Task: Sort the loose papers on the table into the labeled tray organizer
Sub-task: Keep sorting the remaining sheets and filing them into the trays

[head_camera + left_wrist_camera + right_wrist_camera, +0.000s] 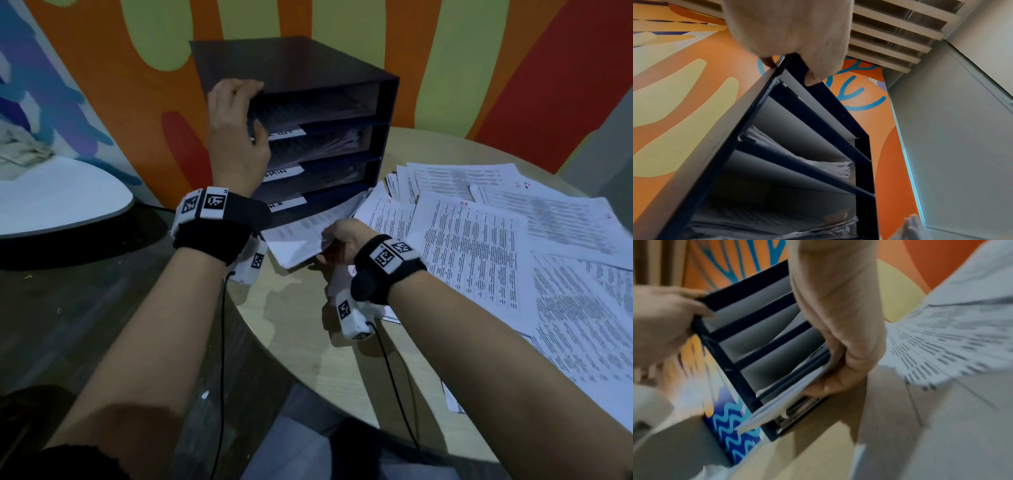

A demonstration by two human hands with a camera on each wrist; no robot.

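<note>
Head view: left hand (pixel 236 137) clamped on the upper front left corner of the dark blue four-tier tray organizer (pixel 308 72), fingers curled over the top edge, thumb on the front face by the upper shelf. Left wrist view, same grip: fingertips (pixel 812 79) hooked over the top panel, thumb on the side wall. Right hand (pixel 342 240) low on the round pale wooden table (pixel 301 342), pinching a thin sheaf of printed white sheets (pixel 301 236) between thumb above and fingers below. Sheaf lying almost flat, long axis aimed away from the body toward the bottom slot, far edge just at or barely inside that opening; hard to tell which through the blur in the right wrist view. White label strips (pixel 287 133) on the shelf fronts, lettering only partly legible. Stacks already resting in the middle and lower trays. Remaining loose printed papers (pixel 496 240) fanned over the table to the right of the organizer, nearer the right hand. Likely next: slide straight forward, sheaf kept level with the bottom shelf lip, organizer braced against the push.
</note>
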